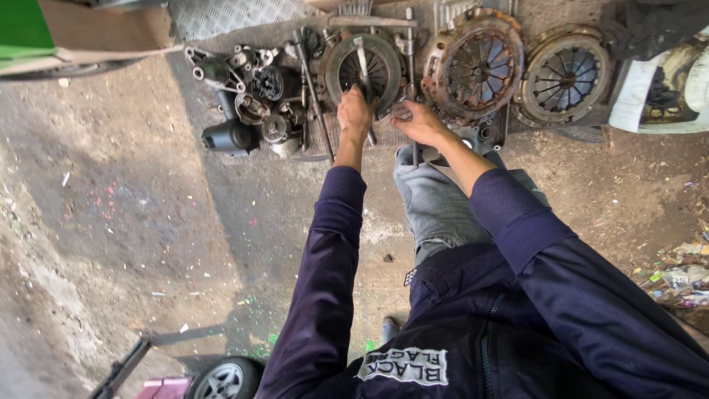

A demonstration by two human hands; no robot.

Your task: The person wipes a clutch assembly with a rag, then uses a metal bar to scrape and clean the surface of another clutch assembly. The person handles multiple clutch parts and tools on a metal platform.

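Clutch parts lay spread on the dirt floor [133,222] ahead of the person, and both hands had reached down among them. The left hand [355,111] was closed around the lower end of a slim metal rod [362,66], which ran up from the fingers across the face of a dark clutch pressure plate [364,68] lying flat just beyond the knuckles. The right hand [419,122], just beside the left and not touching it, was curled with its fingers bent down onto the lower right edge of that same plate; whether it pinched anything there could not be told. Just past the right hand sat a rusty clutch cover [474,65], and farther to that side a second, paler clutch cover [565,74]. Off to the left of the left hand lay a heap of dark engine parts [247,103], with a long steel bar [314,92] lying between that heap and the plate.
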